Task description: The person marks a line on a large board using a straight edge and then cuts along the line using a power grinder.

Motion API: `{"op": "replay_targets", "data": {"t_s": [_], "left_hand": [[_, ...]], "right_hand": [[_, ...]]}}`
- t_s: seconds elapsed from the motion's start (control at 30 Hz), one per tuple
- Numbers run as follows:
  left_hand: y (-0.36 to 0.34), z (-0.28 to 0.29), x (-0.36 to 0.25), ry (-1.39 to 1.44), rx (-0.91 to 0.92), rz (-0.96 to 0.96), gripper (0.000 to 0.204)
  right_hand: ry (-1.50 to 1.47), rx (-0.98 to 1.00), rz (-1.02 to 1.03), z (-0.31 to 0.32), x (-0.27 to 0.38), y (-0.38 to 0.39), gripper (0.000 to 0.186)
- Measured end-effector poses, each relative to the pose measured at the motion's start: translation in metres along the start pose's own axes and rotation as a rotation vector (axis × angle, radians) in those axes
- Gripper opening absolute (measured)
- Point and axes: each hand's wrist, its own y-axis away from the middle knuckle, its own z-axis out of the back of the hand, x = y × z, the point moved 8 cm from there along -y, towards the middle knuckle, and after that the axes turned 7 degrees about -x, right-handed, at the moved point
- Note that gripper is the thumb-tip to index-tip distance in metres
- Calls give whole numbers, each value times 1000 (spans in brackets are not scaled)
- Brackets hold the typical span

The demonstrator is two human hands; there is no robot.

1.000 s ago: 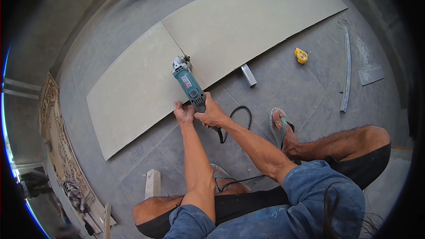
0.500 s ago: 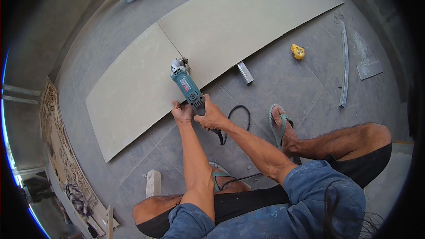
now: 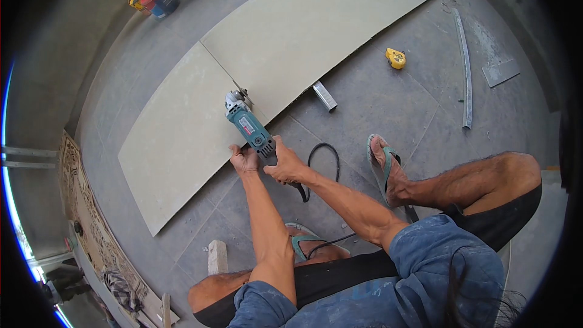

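Observation:
My right hand (image 3: 284, 165) is closed on the rear handle of a teal angle grinder (image 3: 249, 126), whose silver head and disc rest over a straight cut line in a long pale board (image 3: 316, 15). My left hand (image 3: 244, 161) grips the board's near edge just beside the grinder's body, its fingertips partly hidden. A short metal channel piece (image 3: 324, 95) sticks out from under the board. The black power cord (image 3: 336, 161) loops on the tiles to the right of my hands.
A yellow tape measure (image 3: 395, 58), a metal strip (image 3: 464, 67) and a flat plate (image 3: 500, 73) lie to the right. Red (image 3: 158, 1) and yellow buckets stand at the back. A patterned mat (image 3: 79, 200) lies along the left. My sandaled feet (image 3: 384, 164) flank the work.
The camera's view has shifted, so the board and floor items sit differently in the picture. The grinder remains on the cut line, and both hands keep their holds.

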Motion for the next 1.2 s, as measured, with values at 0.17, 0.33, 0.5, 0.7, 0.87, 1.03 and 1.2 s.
{"op": "replay_targets", "data": {"t_s": [0.17,0.33,0.5,0.7,0.87,1.03,1.2], "left_hand": [[-5,6,-1,-1,-102,-36,44],[-10,8,-2,16,-57,26,47],[-13,8,-5,24,-31,6,47],[-2,1,11,45,-63,26,44],[-3,-1,5,50,-58,-1,43],[-5,2,-4,65,-45,-5,43],[-1,0,7,62,-47,46,39]], "right_hand": [[-22,-6,24,0,-8,2,68],[-13,2,15,-3,-9,7,68],[1,-4,28,-3,-3,15,71],[43,-20,33,4,-15,16,73],[56,-20,36,1,-12,17,77],[37,-23,42,-2,-9,23,69],[57,-54,25,2,-16,26,71]]}}
